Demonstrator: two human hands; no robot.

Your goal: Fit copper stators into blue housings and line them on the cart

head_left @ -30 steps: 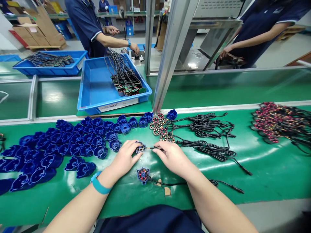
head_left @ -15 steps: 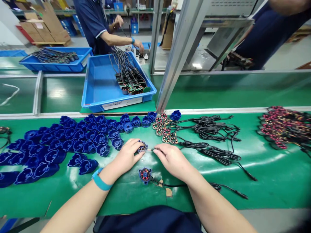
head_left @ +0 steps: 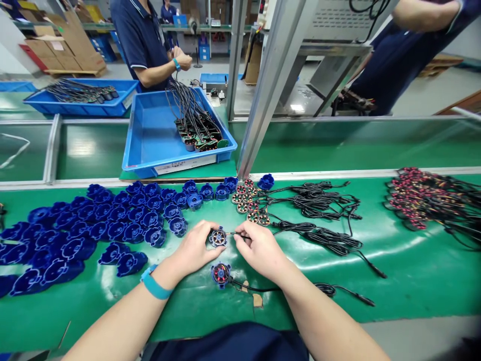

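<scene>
blue housing (head_left: 218,237) clamped in my left grip (head_left: 193,244), right grip (head_left: 263,245) pinching its cable (head_left: 232,233); one filled unit (head_left: 221,274) nearby, loads of cups (head_left: 150,219) unfilled.

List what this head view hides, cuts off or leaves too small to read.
Head view:
- Held black cable: partly covered by the right grip.
- Bottom-left blue housing: cut off by left edge.
- Rightmost cables: cut off by right edge.
- Tray label writing: too small, blurred.
</scene>
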